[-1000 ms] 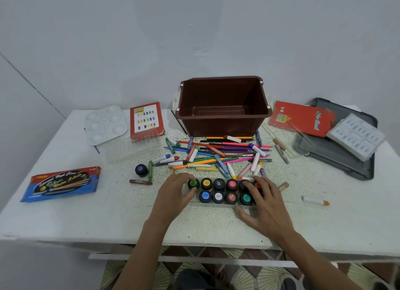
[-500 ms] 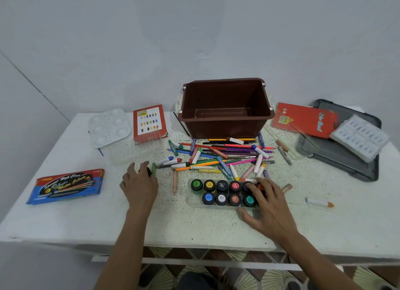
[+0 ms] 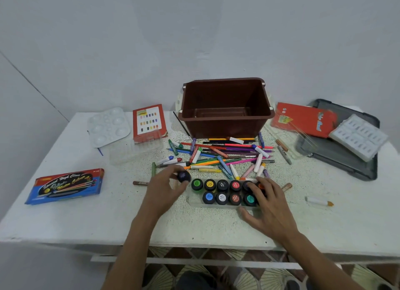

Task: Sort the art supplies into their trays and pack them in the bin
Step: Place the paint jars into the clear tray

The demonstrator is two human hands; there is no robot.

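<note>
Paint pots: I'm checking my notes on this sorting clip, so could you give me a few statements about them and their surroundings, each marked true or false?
1. The left hand holds a purple-lidded pot. True.
2. The brown bin already holds packed trays. False: nothing shows inside it.
3. The right hand rests on the right end of the clear pot tray. True.
4. The green-lidded pot sits at the tray's right end. False: it is at the left end of the far row.
5. The blue box lies right of the bin. False: it lies on the left side of the table.
</note>
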